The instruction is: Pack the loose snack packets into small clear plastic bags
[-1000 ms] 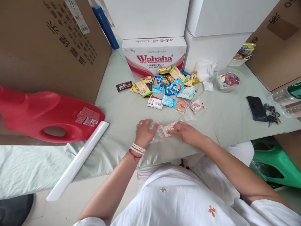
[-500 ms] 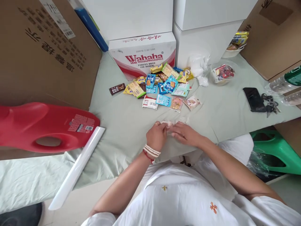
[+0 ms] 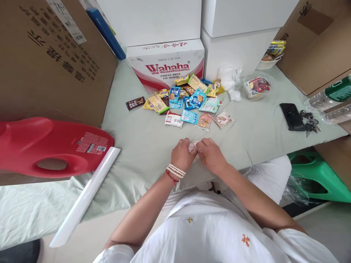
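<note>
Together at the near edge of the green-clothed worktop (image 3: 142, 138): left hand (image 3: 181, 155) and right hand (image 3: 210, 156), both pinched tight on a crumpled clear plastic bag (image 3: 192, 146), possibly with a snack inside. Farther back, well apart, a heap of snack packets (image 3: 189, 98).

Red jug (image 3: 55, 144), pale green cloth (image 3: 142, 142), clear pkt (image 3: 192, 146), blk phone (image 3: 292, 116)

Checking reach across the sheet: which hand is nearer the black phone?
Right. The right hand sits left of the phone and closer to the person; the left hand is farther left, beyond the clear bag both pinch.
</note>
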`<state>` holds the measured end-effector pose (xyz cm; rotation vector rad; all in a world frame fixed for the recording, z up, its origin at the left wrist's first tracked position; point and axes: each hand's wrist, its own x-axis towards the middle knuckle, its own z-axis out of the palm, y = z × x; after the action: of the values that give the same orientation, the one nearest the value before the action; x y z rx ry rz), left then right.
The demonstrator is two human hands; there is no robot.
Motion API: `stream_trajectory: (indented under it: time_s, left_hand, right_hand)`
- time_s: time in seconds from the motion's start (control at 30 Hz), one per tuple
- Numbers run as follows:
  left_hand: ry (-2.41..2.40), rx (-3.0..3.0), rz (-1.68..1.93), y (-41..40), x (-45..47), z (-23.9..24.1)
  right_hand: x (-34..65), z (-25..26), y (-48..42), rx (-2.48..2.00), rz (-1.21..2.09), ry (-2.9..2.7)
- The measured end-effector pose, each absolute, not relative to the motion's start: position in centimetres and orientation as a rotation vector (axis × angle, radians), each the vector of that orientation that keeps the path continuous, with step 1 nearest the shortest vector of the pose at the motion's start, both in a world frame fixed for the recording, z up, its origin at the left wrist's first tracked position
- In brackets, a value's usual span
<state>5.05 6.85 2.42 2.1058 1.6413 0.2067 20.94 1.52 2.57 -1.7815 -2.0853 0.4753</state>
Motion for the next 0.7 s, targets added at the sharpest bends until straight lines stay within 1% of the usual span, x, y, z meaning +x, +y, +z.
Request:
stream_trajectory:
  time_s: [0.07,0.17,0.23,0.33,0.4,0.5,0.6,0.7]
  left_hand:
    - [1.624,1.963,0.351,6.7,5.2,2.2]
    - [1.501,1.521,0.557,6.6,5.3,2.3]
    - [1.298,1.237,0.646,6.4,5.5,2.9]
    - [0.982,1.024,0.677,6.3,6.2,3.8]
    - [0.887,1.021,0.677,6.6,6.9,3.6]
    - [0.878,1.129,0.671,7.2,7.8,1.6]
    - [0.89,1.31,0.65,7.3,8.1,-0.6]
    - [0.846,1.554,0.635,7.0,8.1,-1.6]
  right_hand:
    - [20.6,2.5,1.1,-1.597,0.558,-2.12]
    - [21.0,1.4,0.1,-1.345,0.628,-2.077]
    - [21.5,0.6,-0.7,-1.338,0.619,-1.983]
    - [22.7,-0.2,-1.7,-1.529,0.61,-1.707]
    - [24.8,0.0,-1.6,-1.65,0.577,-1.468]
    - [31.3,1.4,0.5,-1.718,0.402,-1.093]
    - [40.4,4.3,5.4,-1.612,0.253,-0.813]
    - [48.3,7.5,12.1,-1.668,0.263,-0.603]
